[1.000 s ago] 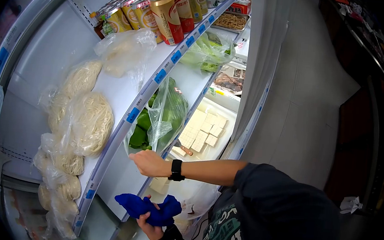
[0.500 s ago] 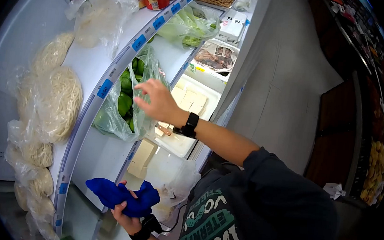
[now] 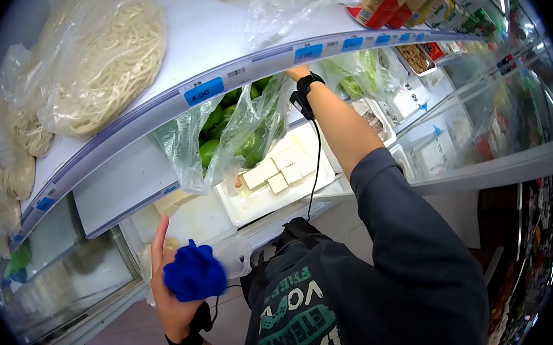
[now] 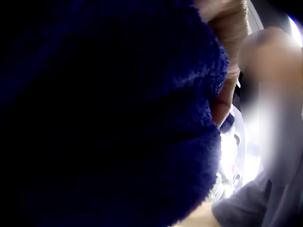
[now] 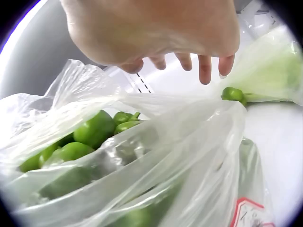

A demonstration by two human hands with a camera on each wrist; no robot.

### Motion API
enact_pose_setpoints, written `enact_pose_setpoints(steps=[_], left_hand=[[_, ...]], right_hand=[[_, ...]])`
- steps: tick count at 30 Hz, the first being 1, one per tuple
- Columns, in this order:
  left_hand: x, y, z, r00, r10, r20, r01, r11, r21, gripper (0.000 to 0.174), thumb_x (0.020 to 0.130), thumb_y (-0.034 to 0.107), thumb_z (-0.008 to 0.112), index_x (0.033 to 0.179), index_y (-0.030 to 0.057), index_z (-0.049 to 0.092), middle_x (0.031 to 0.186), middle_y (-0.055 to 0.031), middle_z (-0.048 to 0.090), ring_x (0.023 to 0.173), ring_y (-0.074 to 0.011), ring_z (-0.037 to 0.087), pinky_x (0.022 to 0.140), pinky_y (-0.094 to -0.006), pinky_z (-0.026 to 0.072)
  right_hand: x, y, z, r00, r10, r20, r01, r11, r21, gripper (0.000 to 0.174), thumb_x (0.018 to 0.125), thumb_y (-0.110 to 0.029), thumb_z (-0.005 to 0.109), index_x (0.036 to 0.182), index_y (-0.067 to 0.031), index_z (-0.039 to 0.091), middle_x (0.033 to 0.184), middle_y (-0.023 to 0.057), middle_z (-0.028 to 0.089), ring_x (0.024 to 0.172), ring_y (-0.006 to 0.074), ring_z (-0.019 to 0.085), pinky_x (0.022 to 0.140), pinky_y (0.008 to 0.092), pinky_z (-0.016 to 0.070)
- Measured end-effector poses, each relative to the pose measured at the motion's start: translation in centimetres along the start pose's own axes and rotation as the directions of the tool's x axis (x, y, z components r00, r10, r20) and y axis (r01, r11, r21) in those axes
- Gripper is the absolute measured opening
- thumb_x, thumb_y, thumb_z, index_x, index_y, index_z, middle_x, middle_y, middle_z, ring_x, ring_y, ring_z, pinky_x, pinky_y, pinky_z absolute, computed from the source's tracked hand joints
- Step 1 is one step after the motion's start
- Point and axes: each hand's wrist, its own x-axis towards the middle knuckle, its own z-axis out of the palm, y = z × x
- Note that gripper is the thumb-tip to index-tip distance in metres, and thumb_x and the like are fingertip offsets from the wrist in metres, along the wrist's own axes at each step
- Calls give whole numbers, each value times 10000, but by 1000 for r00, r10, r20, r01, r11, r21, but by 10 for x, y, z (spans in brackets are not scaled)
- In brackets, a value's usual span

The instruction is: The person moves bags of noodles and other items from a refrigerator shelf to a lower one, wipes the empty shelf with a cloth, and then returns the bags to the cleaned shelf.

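Note:
My left hand (image 3: 172,301), low in the head view, holds a bunched blue cloth (image 3: 194,272) against the palm, one finger pointing straight up. The cloth (image 4: 142,118) fills most of the left wrist view, fingers showing at its edge. Reaching in under the upper shelf, my right hand (image 3: 297,72) is mostly hidden from the head camera. In the right wrist view the right hand (image 5: 156,28) hangs above a clear plastic bag (image 5: 203,127), fingers loosely spread with nothing in them. Green peppers (image 5: 97,128) fill the bag. A small green pepper (image 5: 233,94) lies beyond it.
Bagged noodles (image 3: 102,65) and cans (image 3: 380,7) stand on the upper shelf, whose edge (image 3: 259,66) crosses over the right forearm. Bagged leafy greens (image 3: 364,72) lie beyond the peppers. Below is a white tray (image 3: 323,167) of tofu blocks (image 3: 277,182).
The head view has turned and come closer to the shelf. My right hand has gone from the pepper bag's front to deeper under the upper shelf. The cloth is more bunched; a left finger has straightened.

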Motion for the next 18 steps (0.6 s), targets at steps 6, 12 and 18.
enact_pose_setpoints(steps=[6, 12, 18], left_hand=[[64, 21, 56, 988, 18, -156, 36, 942, 334, 505, 645, 92, 705, 1139, 161, 627, 1412, -280, 238, 875, -296, 525, 747, -308, 441], [71, -19, 65, 957, -53, -284, 125, 962, 241, 538, 659, 79, 685, 1182, 171, 597, 1401, -286, 252, 1224, -417, 395, 927, -381, 413], [56, -52, 60, 940, -99, -327, 175, 962, 212, 700, 668, 53, 667, 1308, -21, 394, 1367, -205, 367, 1207, -361, 432, 966, -369, 386]], right_hand=[[26, 49, -31, 1000, -14, -21, 8, 957, -289, 516, 793, -432, 531, 1208, -127, 506, 1298, 147, 453, 1183, 371, 405, 938, 604, 266], [30, 112, -71, 993, 118, 3, -108, 919, -379, 515, 793, -431, 530, 1206, -125, 507, 1296, 148, 455, 1183, 369, 405, 938, 601, 266], [15, 149, -72, 984, 177, -10, -167, 906, -390, 513, 794, -431, 529, 1204, -124, 508, 1293, 148, 458, 1184, 367, 406, 938, 597, 267]])
